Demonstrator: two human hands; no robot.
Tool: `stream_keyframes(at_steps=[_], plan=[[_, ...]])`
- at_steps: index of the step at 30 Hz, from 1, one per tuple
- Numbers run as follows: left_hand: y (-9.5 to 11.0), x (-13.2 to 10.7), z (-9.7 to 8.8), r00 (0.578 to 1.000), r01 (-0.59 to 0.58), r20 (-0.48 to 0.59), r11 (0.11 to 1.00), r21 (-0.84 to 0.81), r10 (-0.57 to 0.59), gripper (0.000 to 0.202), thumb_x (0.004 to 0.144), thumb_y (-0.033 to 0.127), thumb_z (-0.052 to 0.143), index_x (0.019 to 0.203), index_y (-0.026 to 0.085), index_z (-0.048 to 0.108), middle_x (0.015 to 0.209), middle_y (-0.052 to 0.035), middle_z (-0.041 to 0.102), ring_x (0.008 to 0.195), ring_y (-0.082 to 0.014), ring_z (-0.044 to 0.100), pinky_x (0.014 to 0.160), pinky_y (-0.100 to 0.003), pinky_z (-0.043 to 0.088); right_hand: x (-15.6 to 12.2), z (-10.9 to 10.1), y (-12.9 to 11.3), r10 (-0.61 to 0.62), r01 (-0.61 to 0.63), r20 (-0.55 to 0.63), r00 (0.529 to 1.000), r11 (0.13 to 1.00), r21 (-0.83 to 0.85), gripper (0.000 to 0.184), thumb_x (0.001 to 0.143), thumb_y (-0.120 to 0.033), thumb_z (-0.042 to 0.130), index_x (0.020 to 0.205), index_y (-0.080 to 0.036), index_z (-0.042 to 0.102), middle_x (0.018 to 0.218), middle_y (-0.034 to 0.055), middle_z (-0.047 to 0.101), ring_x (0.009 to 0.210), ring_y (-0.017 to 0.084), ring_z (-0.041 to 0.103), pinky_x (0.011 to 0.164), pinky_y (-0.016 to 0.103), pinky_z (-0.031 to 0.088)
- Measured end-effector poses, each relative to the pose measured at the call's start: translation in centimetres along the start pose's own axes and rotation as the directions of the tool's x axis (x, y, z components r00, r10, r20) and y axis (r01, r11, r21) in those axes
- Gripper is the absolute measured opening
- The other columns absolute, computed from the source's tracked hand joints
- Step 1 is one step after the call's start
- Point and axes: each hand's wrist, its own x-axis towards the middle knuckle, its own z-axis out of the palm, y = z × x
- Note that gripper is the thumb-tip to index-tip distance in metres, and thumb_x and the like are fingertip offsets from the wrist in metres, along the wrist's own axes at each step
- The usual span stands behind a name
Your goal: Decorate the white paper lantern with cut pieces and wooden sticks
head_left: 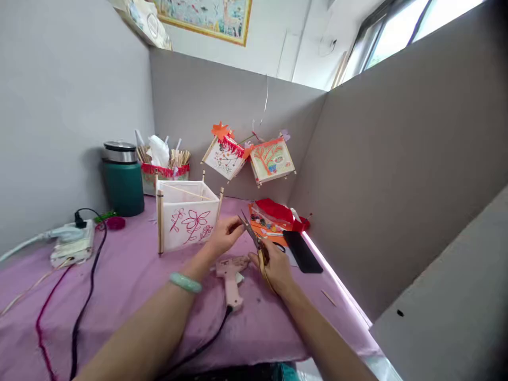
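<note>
My right hand (275,267) is closed around the handles of a pair of scissors (251,233), blades open and pointing up and left. My left hand (224,235), a green bangle on its wrist, pinches something small at the blade tips; I cannot make out what. Just left of my hands stands a white paper lantern box (184,214) with pink flower drawings and wooden corner sticks. A pink glue gun (230,278) lies on the purple cloth (127,275) below my hands.
Two decorated lanterns (248,159) hang on the back partition. A green flask (122,180) and a holder of wooden sticks (164,164) stand back left. A power strip (73,243) with cables lies left. Red and orange craft packets (273,217) and a black phone (302,251) lie right.
</note>
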Motion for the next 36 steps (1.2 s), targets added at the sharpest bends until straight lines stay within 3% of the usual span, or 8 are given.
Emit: stream_keyframes(at_steps=[9,36], plan=[[0.53,-0.2,-0.07,1.0,0.013,0.02,0.992,-0.125,-0.011,0.026,0.082,0.04,0.053,0.074,0.015,0.054,0.062,0.0029,0.044,0.058,-0.0105,0.038,0.054,-0.023,0.031,0.04,-0.45,-0.31,-0.015,0.011,0.045,0.999,0.997,0.082,0.034,0.081,-0.041,0.06,0.106,-0.019,0.055,0.077,0.0004,0.06,0.064,0.015,0.053,0.063,0.026,0.041],[0.66,-0.07,-0.15,0.999,0.041,-0.003,0.996,-0.077,-0.041,0.024,0.08,0.038,0.053,0.072,0.015,0.055,0.059,0.0031,0.043,0.056,-0.0104,0.039,0.052,-0.023,0.032,0.12,-0.26,-0.1,0.002,-0.005,0.044,0.999,0.998,0.068,0.03,0.08,-0.038,0.059,0.105,-0.02,0.055,0.072,-0.0007,0.058,0.062,0.015,0.051,0.06,0.027,0.04]])
